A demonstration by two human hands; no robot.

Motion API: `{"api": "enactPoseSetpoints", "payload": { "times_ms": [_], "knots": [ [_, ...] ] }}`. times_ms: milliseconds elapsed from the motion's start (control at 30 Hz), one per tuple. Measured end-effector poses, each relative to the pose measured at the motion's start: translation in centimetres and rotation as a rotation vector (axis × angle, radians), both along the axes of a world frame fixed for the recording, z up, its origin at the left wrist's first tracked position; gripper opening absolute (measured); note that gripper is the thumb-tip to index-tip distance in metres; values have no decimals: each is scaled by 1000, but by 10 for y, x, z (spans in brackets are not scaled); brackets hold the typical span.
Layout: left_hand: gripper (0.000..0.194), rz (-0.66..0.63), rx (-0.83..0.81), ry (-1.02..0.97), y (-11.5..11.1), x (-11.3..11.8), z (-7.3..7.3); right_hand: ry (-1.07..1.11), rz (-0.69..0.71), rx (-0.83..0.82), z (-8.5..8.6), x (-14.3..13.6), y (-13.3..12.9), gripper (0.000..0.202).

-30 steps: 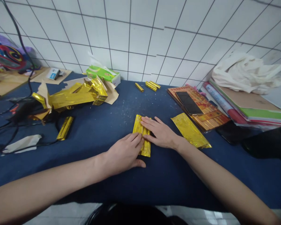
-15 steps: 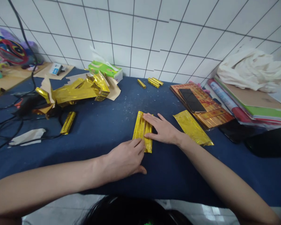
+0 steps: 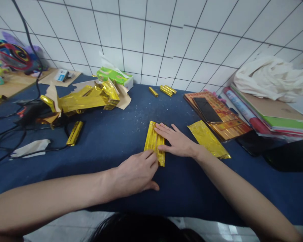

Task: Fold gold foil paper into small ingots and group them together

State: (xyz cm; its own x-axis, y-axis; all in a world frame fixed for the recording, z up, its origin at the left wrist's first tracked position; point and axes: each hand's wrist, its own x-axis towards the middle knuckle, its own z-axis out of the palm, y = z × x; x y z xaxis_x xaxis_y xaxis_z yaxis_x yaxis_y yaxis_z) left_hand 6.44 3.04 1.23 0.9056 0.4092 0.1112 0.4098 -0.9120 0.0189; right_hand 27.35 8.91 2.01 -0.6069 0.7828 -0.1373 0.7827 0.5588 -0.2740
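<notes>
A strip of shiny gold foil paper (image 3: 150, 138) with lengthwise creases lies flat on the blue cloth in front of me. My right hand (image 3: 176, 142) rests flat across its upper right part, fingers and thumb spread. At the lower end, my left hand (image 3: 137, 172) presses bent fingertips onto the strip while its thumb sticks out away from the foil, so nothing is pinched. My fingers cover part of the strip. A second flat gold foil piece (image 3: 209, 139) lies to the right, beyond my right wrist.
Gold rolls (image 3: 168, 90) lie near the tiled wall, another roll (image 3: 75, 133) at left. Crumpled gold foil (image 3: 83, 101), a green tissue pack (image 3: 113, 76) and black cables (image 3: 24, 134) fill the left. A phone (image 3: 207, 109) lies on orange-gold packets (image 3: 232, 129) at right, beside stacked books (image 3: 280, 114).
The whole view has shifted very slightly. Both hands stay in nearly the same place on the gold foil paper, with no clear movement of the paper.
</notes>
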Motion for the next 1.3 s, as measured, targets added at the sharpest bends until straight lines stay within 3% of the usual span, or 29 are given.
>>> {"api": "enactPoseSetpoints", "payload": {
  "times_ms": [133, 200, 367, 533, 700, 933, 1167, 1300],
  "knots": [
    [63, -5, 1, -12, -1, -1, 2, 108, -27, -19, 17, -10, -8, 70],
    [65, 8, -20, -17, -2, -2, 3, 134, 77, -54, 22, -20, -19, 69],
    [68, 30, -24, -24, -4, -2, 4, 118, 261, -169, 11, -32, -28, 73],
    [69, 11, -31, 11, -4, 0, 6, 19, 162, 1, -10, -25, 12, 69],
    [67, 16, -26, 53, -5, 1, 7, -64, 31, 90, -17, -28, 44, 73],
    [70, 25, 3, 44, -8, 2, 2, -101, 19, 123, -17, -31, 42, 74],
    [75, 57, -114, -36, 0, 2, 15, -93, 29, 151, -18, -30, 42, 76],
    [86, 28, -112, -59, 4, -1, 6, -90, 36, 149, -18, -30, 42, 75]
  ]
}}
